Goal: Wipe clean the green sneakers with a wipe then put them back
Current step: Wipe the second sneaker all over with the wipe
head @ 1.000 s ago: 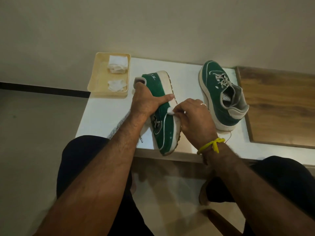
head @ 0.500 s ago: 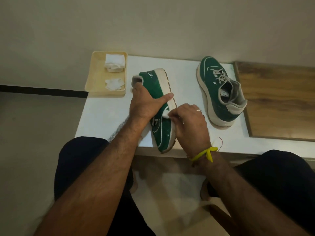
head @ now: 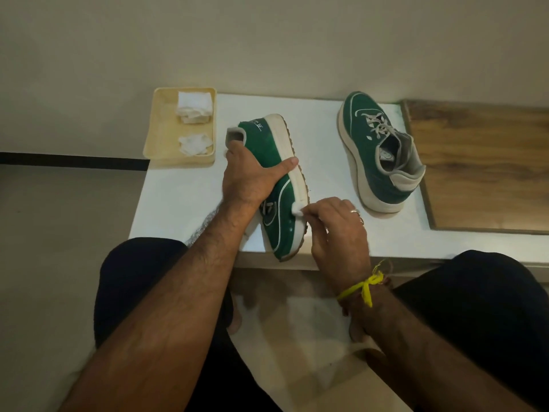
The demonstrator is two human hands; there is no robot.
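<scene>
One green sneaker [head: 269, 150] with a cream sole lies tipped on its side on the white table [head: 178, 197], heel away from me. My left hand [head: 252, 176] grips its upper, thumb across the sole edge. My right hand [head: 335, 224] pinches a small white wipe [head: 297, 209] against the cream sole near the toe. The second green sneaker [head: 377, 153] stands upright to the right, laces up, untouched.
A shallow yellow tray [head: 162, 129] at the table's far left holds a folded stack of wipes [head: 194, 105] and a crumpled one [head: 194, 144]. A wooden board [head: 481, 162] covers the right end. My knees are under the near edge; the wall stands close behind.
My right hand with the wipe has slid along the sole toward the toe. My left hand keeps its grip on the sneaker.
</scene>
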